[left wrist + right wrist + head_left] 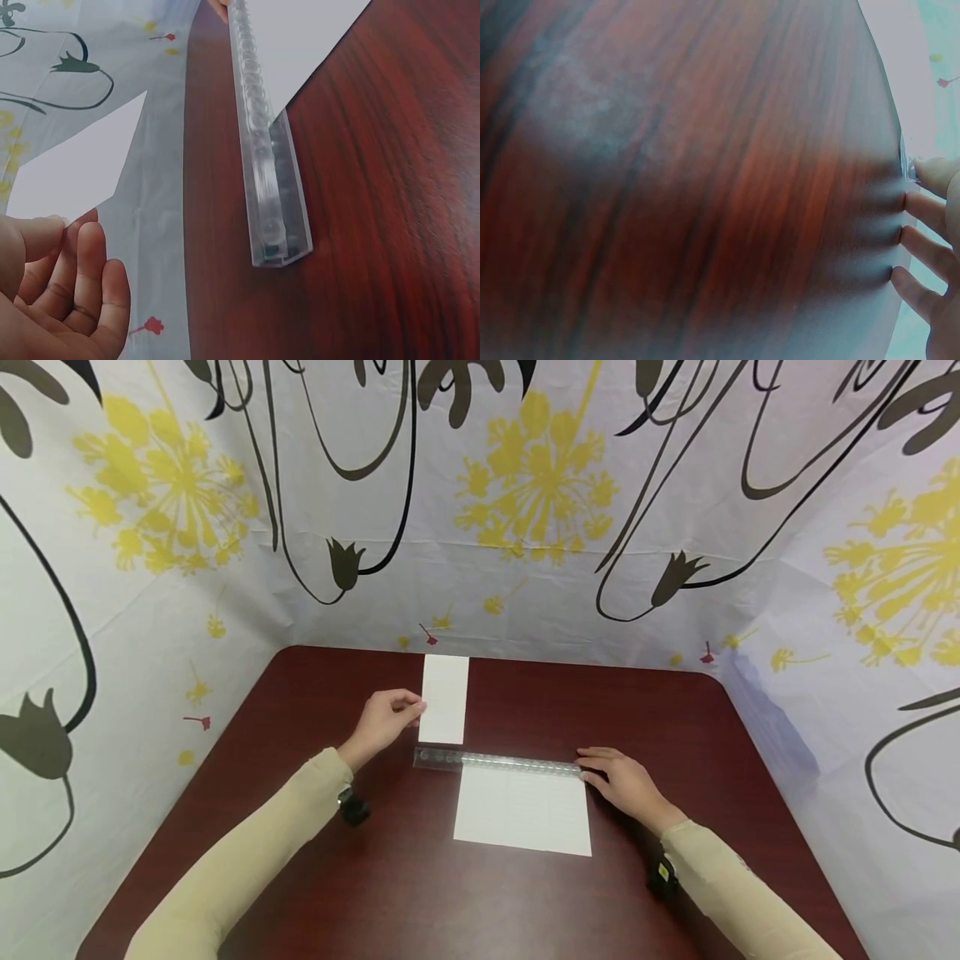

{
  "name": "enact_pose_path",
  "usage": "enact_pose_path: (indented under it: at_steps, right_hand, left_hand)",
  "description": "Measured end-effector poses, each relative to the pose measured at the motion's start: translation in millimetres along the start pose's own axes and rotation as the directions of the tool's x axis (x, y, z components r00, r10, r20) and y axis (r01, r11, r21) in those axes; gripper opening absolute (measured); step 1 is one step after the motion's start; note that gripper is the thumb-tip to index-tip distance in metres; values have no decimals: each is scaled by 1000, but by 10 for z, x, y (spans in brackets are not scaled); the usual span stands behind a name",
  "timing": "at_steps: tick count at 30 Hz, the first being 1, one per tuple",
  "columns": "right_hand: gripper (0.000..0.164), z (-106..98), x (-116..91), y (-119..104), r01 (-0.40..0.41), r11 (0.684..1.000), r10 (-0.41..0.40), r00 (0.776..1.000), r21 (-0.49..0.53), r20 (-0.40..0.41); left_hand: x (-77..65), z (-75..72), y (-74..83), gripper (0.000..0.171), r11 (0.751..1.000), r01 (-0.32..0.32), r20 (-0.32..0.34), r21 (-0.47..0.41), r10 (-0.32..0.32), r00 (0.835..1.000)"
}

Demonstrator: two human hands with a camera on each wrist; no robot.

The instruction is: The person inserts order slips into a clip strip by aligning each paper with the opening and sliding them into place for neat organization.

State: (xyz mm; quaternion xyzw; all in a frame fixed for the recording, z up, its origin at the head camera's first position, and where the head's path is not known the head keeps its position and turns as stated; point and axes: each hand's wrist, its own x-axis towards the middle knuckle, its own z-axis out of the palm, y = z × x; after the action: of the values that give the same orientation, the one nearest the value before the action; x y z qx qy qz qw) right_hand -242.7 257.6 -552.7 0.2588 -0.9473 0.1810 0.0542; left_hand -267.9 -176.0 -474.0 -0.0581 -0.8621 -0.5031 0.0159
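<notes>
My left hand (384, 720) pinches a small white piece of paper (444, 700) by its left edge between thumb and finger. In the left wrist view this paper (82, 161) is held up off the table. A clear plastic ruler (517, 765) lies along the top edge of a larger white sheet (522, 814), its left end reaching past the sheet. At the ruler's right end is my right hand (624, 783). In the right wrist view its thumb (932, 174) touches the ruler end, and the other fingers spread with their tips on the table.
The dark red wood table (360, 877) has rounded far corners. Pale cloth with yellow and grey flower prints (525, 593) hangs close behind the table and along both sides. Dark devices are strapped at the left wrist (352, 807) and the right wrist (662, 877).
</notes>
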Motion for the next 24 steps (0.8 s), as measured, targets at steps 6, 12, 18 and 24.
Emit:
enact_pose_path:
  at_steps: [6, 12, 18, 24]
  right_hand:
    - [34, -3, 8, -16, -1, 1000, 1, 1000, 1, 5]
    - [35, 1, -1, -17, -8, 1000, 8, 1000, 2, 3]
    - [36, 6, -8, -15, -12, 1000, 12, 1000, 5, 2]
    - [36, 3, -7, -1, -2, 1000, 2, 1000, -4, -3]
  left_hand:
    - [-125, -115, -90, 22, 1000, 14, -10, 28, -14, 1000]
    - [-238, -182, -152, 21, 998, 7, -14, 56, -7, 1000]
    - [-348, -227, -218, 21, 998, 31, -16, 61, -30, 999]
    - [-452, -262, -330, 20, 993, 61, -6, 103, -61, 998]
